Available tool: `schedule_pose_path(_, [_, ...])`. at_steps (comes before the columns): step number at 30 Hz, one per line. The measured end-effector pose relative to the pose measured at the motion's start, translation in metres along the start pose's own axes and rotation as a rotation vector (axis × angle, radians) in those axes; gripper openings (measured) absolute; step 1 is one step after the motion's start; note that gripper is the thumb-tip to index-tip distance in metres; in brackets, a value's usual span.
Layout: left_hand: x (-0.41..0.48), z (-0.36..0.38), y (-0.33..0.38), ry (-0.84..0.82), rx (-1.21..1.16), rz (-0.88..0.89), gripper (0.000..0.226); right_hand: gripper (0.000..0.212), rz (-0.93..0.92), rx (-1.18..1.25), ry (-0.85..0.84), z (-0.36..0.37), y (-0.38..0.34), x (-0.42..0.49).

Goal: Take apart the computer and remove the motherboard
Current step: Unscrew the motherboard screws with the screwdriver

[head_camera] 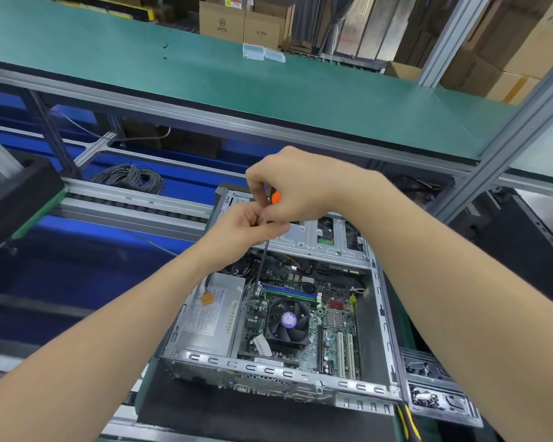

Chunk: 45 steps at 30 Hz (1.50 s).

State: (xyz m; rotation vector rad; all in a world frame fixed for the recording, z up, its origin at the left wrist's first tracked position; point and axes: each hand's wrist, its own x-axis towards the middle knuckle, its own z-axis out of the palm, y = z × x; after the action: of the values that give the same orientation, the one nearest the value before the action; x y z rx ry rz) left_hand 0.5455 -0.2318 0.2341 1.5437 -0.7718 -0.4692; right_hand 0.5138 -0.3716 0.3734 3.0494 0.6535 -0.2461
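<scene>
Motherboard (304,327) sits down in the open computer case (278,371), flat on its floor, and we're right above it. Our right hand (297,189) is up top, fingers closed around the orange-and-black handle of the screwdriver (262,250). Our left hand (249,228) is just below it, touching it, thumb and fingers pinched together on the upper part of the thin dark shaft. That shaft drops almost straight down, and its tip lands at the far-left corner of the board, just beside the blue and green memory slots (289,293).

Dead centre on the board we've got the black cooler fan (288,320) with its purple hub label. To its right, white expansion slots (345,354) run toward us. Left of the board, the grey power supply (209,317) fills that side of the case, an orange connector (207,298) lying on top of it. Beyond our hands, the silver drive cage (329,237) spans the far end.

Just off the near-right corner of the case lies a small tray (441,397) with tiny dark parts, too small to tell apart. Overhead, a green shelf (205,78) carries two clear plastic boxes (262,53).
</scene>
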Motion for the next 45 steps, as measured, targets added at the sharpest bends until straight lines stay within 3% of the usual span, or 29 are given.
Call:
schedule_pose_path(4, [-0.002, 0.005, 0.001, 0.045, 0.105, 0.052, 0.02, 0.065, 0.441, -0.151, 0.337, 0.006, -0.025, 0.002])
schedule_pose_path(6, [-0.003, 0.006, 0.001, 0.019, 0.152, 0.05, 0.026, 0.067, 0.604, -0.188, 0.316, 0.013, -0.035, 0.009])
schedule_pose_path(7, [-0.003, 0.003, 0.002, 0.005, 0.177, 0.046, 0.027, 0.057, 0.612, -0.187, 0.264, 0.018, -0.036, 0.012])
schedule_pose_path(9, [-0.002, -0.004, 0.005, -0.031, 0.235, 0.05, 0.025, 0.026, 0.571, -0.184, 0.239, 0.024, -0.032, 0.014])
schedule_pose_path(12, [0.001, -0.016, 0.011, -0.097, 0.234, 0.073, 0.015, 0.008, 0.515, -0.159, 0.244, 0.023, -0.024, 0.014])
schedule_pose_path(16, [0.01, -0.023, 0.008, -0.093, 0.245, 0.047, 0.022, 0.025, 0.331, -0.151, 0.136, 0.016, -0.014, 0.008])
schedule_pose_path(21, [0.009, -0.024, 0.008, -0.161, 0.175, 0.082, 0.017, 0.012, 0.042, -0.081, -0.08, -0.003, 0.004, -0.01])
schedule_pose_path(23, [0.009, -0.025, 0.008, -0.192, 0.174, 0.083, 0.01, 0.008, -0.025, -0.066, -0.11, -0.006, 0.008, -0.01])
schedule_pose_path(25, [0.009, -0.026, 0.005, -0.225, 0.204, 0.056, 0.018, 0.013, -0.056, -0.06, -0.11, -0.005, 0.008, -0.008])
schedule_pose_path(31, [0.009, -0.023, 0.0, -0.166, 0.176, 0.058, 0.02, 0.012, -0.01, 0.021, -0.053, -0.001, 0.005, -0.006])
schedule_pose_path(33, [0.008, -0.02, 0.0, -0.145, 0.189, 0.082, 0.018, 0.022, 0.054, 0.007, 0.041, 0.002, 0.0, -0.006])
schedule_pose_path(36, [0.005, -0.013, -0.002, -0.083, 0.229, 0.059, 0.012, 0.051, 0.368, -0.096, 0.276, 0.01, -0.014, 0.004])
schedule_pose_path(38, [0.002, -0.007, -0.003, -0.062, 0.209, 0.093, 0.022, 0.043, 0.528, -0.116, 0.274, 0.015, -0.023, 0.014])
schedule_pose_path(41, [-0.003, -0.005, -0.001, -0.058, 0.166, 0.105, 0.041, 0.016, 0.502, -0.078, 0.236, 0.02, -0.024, 0.023])
schedule_pose_path(45, [-0.003, -0.016, 0.002, -0.017, 0.175, 0.062, 0.016, 0.033, 0.321, -0.108, 0.213, 0.02, -0.019, 0.022])
